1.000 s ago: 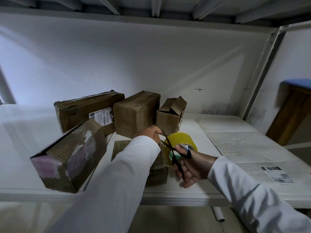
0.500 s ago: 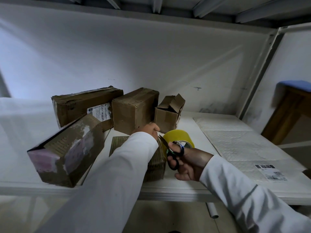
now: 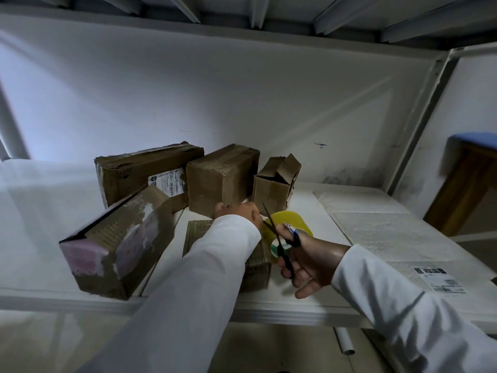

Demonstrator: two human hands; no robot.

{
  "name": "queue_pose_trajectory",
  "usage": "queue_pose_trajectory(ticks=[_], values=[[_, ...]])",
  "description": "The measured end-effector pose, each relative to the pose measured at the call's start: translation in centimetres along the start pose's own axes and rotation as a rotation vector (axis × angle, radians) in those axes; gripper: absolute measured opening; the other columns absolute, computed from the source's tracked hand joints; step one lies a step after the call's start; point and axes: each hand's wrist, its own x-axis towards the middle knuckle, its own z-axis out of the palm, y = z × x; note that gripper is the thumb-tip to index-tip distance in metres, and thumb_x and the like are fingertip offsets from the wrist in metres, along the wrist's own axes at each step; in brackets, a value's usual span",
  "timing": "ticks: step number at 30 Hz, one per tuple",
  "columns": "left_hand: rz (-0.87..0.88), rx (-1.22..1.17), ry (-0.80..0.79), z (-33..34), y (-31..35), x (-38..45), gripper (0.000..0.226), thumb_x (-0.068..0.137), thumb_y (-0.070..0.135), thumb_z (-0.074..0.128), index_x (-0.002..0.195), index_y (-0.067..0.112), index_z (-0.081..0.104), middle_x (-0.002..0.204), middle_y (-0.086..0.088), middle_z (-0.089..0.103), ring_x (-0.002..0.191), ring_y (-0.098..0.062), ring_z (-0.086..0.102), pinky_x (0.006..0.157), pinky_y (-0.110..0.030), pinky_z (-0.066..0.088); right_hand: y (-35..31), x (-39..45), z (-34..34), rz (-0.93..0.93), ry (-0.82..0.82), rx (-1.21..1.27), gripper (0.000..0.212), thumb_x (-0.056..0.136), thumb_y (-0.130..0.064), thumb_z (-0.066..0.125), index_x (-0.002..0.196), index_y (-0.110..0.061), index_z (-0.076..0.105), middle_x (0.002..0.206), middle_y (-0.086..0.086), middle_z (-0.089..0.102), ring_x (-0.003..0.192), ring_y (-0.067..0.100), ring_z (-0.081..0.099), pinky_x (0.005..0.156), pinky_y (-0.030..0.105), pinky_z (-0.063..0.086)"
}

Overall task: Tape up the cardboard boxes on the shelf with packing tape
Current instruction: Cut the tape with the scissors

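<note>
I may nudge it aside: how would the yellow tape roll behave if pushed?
The yellow tape roll seems to stand on its edge, so a push would likely send it rolling along the shelf. It looks rigid and probably light. The right hand with scissors could block it.

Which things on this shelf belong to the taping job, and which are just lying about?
In the job: scissors in the right hand, yellow tape roll, flat box under the left hand, four other cardboard boxes.
Lying about: white padded mailers, wooden stool.
</note>
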Motion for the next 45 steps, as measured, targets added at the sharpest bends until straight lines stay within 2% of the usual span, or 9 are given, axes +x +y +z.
queue_pose_trajectory(ticks=[8, 12, 18, 22, 28, 34, 40, 43, 45], values=[[0.010, -0.090, 0.011, 0.1, 0.1, -0.7, 0.028, 0.099, 0.036, 0.033, 0.115, 0.028, 0.054, 0.111, -0.002, 0.058, 0.114, -0.027, 0.044, 0.101, -0.036, 0.036, 1.0, -1.0, -3.7, -0.068, -0.024, 0.058, 0.082, 0.057, -0.091, 0.027, 0.076, -0.015, 0.051, 0.058, -0.003, 0.054, 0.042, 0.009, 0.046, 0.068, 0.029, 0.050], [0.015, -0.195, -0.030, 0.3, 0.0, -0.6, 0.021, 0.094, 0.042, 0.044, 0.108, 0.036, 0.058, 0.111, 0.002, 0.056, 0.117, -0.026, 0.039, 0.095, -0.036, 0.043, 1.2, -0.8, -4.4, -0.072, -0.069, 0.045, 0.075, 0.051, -0.080, 0.027, 0.077, -0.014, 0.053, 0.057, -0.003, 0.056, 0.043, 0.009, 0.048, 0.062, 0.025, 0.053], [0.286, -0.148, -0.005, 0.9, -0.8, 0.1, 0.036, 0.090, 0.052, 0.052, 0.125, 0.041, 0.051, 0.128, 0.009, 0.053, 0.128, -0.023, 0.040, 0.108, -0.040, 0.031, 1.9, -0.5, -5.3, -0.115, -0.153, 0.058, 0.085, 0.030, -0.084, 0.044, 0.075, -0.013, 0.058, 0.060, 0.000, 0.059, 0.042, 0.011, 0.051, 0.060, 0.026, 0.054], [0.287, -0.157, -0.047, 1.0, -0.9, 0.2, 0.045, 0.076, 0.068, 0.059, 0.112, 0.042, 0.058, 0.116, 0.010, 0.060, 0.112, -0.021, 0.050, 0.098, -0.044, 0.044, 2.3, -0.5, -5.7, -0.147, -0.215, 0.101, 0.100, 0.002, -0.085, 0.065, 0.070, -0.012, 0.060, 0.059, 0.003, 0.059, 0.041, 0.013, 0.051, 0.055, 0.024, 0.055], [0.268, -0.128, -0.045, 0.7, -0.6, 0.1, 0.048, 0.073, 0.066, 0.065, 0.108, 0.033, 0.063, 0.112, 0.007, 0.060, 0.105, -0.019, 0.054, 0.092, -0.038, 0.049, 1.5, -1.7, -7.0, -0.411, -0.238, 0.472, 0.083, 0.012, -0.072, 0.080, 0.069, -0.013, 0.067, 0.059, 0.002, 0.056, 0.042, 0.012, 0.049, 0.056, 0.032, 0.056], [0.294, -0.111, -0.042, 0.5, -0.4, -0.5, 0.049, 0.079, 0.060, 0.064, 0.116, 0.028, 0.060, 0.133, 0.006, 0.049, 0.125, -0.021, 0.041, 0.104, -0.042, 0.039, 1.9, 0.6, -8.5, -0.141, 0.415, 0.057, 0.059, 0.083, -0.066, 0.047, 0.092, -0.009, 0.060, 0.075, 0.004, 0.060, 0.060, 0.015, 0.048, 0.062, 0.024, 0.043], [0.336, -0.089, -0.049, 0.5, -0.6, -0.3, 0.049, 0.079, 0.061, 0.061, 0.115, 0.028, 0.061, 0.132, 0.007, 0.049, 0.129, -0.021, 0.034, 0.107, -0.046, 0.034, 7.0, 4.1, -10.5, 0.227, 0.752, -0.584, 0.050, 0.073, -0.060, 0.065, 0.085, -0.012, 0.057, 0.095, 0.011, 0.066, 0.093, 0.029, 0.063, 0.071, 0.027, 0.044], [0.356, -0.106, -0.024, 0.6, -0.7, -0.2, 0.048, 0.079, 0.061, 0.062, 0.116, 0.028, 0.062, 0.129, 0.009, 0.049, 0.124, -0.018, 0.037, 0.104, -0.043, 0.036, 5.9, 3.9, -9.8, 0.111, 0.890, -0.727, 0.036, 0.083, -0.051, 0.059, 0.096, -0.017, 0.063, 0.111, 0.008, 0.065, 0.100, 0.029, 0.060, 0.079, 0.029, 0.044], [0.375, -0.111, -0.015, 0.6, -0.7, -0.2, 0.049, 0.080, 0.059, 0.062, 0.118, 0.028, 0.062, 0.129, 0.010, 0.048, 0.124, -0.016, 0.036, 0.104, -0.042, 0.035, 4.5, 4.1, -8.9, -0.213, 0.860, -0.555, 0.032, 0.090, -0.047, 0.055, 0.107, -0.022, 0.066, 0.115, 0.001, 0.064, 0.102, 0.023, 0.059, 0.085, 0.028, 0.042]])
